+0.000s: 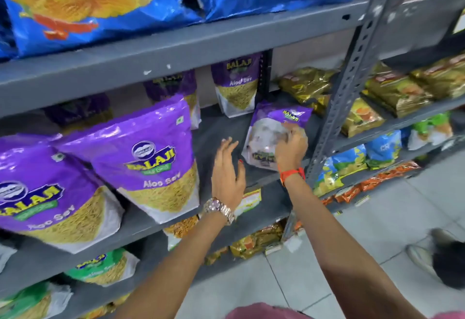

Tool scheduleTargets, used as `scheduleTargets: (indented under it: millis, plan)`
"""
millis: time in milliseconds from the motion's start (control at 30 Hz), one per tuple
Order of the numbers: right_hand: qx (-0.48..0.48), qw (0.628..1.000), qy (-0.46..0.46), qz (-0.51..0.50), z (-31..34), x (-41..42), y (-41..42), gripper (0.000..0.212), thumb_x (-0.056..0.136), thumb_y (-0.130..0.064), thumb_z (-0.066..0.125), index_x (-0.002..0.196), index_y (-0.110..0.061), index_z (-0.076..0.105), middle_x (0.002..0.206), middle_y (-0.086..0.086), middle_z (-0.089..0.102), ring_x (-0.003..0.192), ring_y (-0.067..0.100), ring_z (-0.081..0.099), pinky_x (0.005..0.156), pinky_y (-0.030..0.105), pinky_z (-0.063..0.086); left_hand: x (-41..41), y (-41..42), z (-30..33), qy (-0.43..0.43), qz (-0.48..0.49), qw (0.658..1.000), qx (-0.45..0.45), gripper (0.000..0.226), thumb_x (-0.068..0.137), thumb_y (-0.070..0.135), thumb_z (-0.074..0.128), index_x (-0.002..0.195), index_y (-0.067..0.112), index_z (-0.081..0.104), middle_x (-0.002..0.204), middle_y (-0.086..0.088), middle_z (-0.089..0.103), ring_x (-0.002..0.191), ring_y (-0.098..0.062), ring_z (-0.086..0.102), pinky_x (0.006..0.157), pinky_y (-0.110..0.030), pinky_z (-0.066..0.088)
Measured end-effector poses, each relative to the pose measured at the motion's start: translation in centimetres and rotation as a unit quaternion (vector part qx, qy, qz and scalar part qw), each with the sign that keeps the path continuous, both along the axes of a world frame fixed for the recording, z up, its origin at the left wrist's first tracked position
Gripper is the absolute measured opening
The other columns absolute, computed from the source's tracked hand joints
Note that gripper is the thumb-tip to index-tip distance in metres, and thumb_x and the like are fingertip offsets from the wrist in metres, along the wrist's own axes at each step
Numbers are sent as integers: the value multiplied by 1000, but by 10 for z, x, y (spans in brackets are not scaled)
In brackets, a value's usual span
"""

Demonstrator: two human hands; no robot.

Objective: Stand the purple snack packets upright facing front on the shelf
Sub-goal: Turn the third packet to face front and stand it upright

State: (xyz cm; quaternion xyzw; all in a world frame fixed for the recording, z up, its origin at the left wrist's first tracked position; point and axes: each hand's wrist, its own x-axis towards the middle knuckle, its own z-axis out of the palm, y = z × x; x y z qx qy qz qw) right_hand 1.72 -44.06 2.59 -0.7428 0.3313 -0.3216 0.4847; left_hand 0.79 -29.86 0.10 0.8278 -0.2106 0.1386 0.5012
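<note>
Purple Balaji Aloo Sev packets fill the grey middle shelf (216, 127). Two big ones stand upright at the front left, one (148, 157) beside another (45, 193). A further upright packet (236, 84) stands at the back, with more behind in shadow. My right hand (289, 150) grips a smaller purple packet (266, 130) at the right end of the shelf; it is tilted with its back side showing. My left hand (227, 167), fingers spread, hovers over the bare shelf just left of that packet, holding nothing.
Blue packets (88, 4) sit on the shelf above. Gold packets (304, 84) lie right of the purple ones, past a grey upright post (344, 87). Green, blue and orange packets fill lower shelves. A shoe (427, 255) is on the tiled floor at right.
</note>
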Motion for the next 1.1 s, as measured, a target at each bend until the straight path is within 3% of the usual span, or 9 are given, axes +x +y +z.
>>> scheduleTargets:
  millis: [67,200,267,367,533,700,867,1033,1100]
  plan:
    - [-24,997,70,-15,-9,3,-22,27,82,5,44,105,9,59,112,32,56,107,45,53,90,46,41,30,-17,-1,107,-8,994,31,44,82,21,47,123,5,46,132,-15,50,123,-21,44,107,-33,31]
    - [13,983,180,-12,-20,9,-46,30,87,0,43,111,16,51,121,36,52,116,45,48,97,46,33,79,-54,5,367,-2,929,44,38,91,32,44,79,0,61,84,-24,61,79,-18,62,78,-37,42]
    - [49,979,198,-13,-26,9,-53,30,88,-3,43,112,15,50,124,36,51,118,42,48,99,43,33,102,-64,2,446,-2,895,24,51,92,43,35,86,-1,61,93,-21,61,82,-31,59,67,-36,46]
    - [123,970,208,17,-34,8,-53,20,91,-8,41,97,6,55,127,29,51,112,27,53,92,28,35,127,-68,-5,542,-41,837,-59,47,90,48,34,73,10,55,66,-6,60,59,-17,54,70,-34,46]
    - [159,971,176,-41,-33,20,-60,35,94,-14,41,117,12,48,127,35,53,119,43,51,94,41,42,144,-87,-16,524,-41,848,-68,28,91,27,44,68,16,53,37,8,62,65,-15,49,62,-28,42]
    - [193,968,156,-31,-44,18,-64,33,93,-15,43,112,9,53,121,31,59,113,42,55,91,41,45,172,-85,-47,470,-36,882,-11,27,81,32,57,88,7,62,98,-18,65,85,-22,56,89,-39,46]
    - [222,969,103,-32,-42,11,-65,25,90,-9,44,109,2,57,120,22,62,113,34,56,87,30,41,145,-76,-15,448,12,891,-79,30,87,11,51,60,19,41,42,4,52,38,-6,43,53,-21,36]
    - [226,973,34,-23,-31,21,-59,22,83,-1,39,92,-13,56,106,20,66,90,30,60,86,36,52,135,-54,-8,448,31,875,-179,23,89,13,43,68,22,45,70,2,51,60,-13,47,58,-27,40]
    - [217,976,8,-21,-24,27,-57,28,82,4,37,96,-5,60,96,17,64,83,25,56,72,23,51,132,-47,-6,444,33,870,-214,22,90,12,41,71,23,44,74,3,52,64,-13,48,59,-27,41]
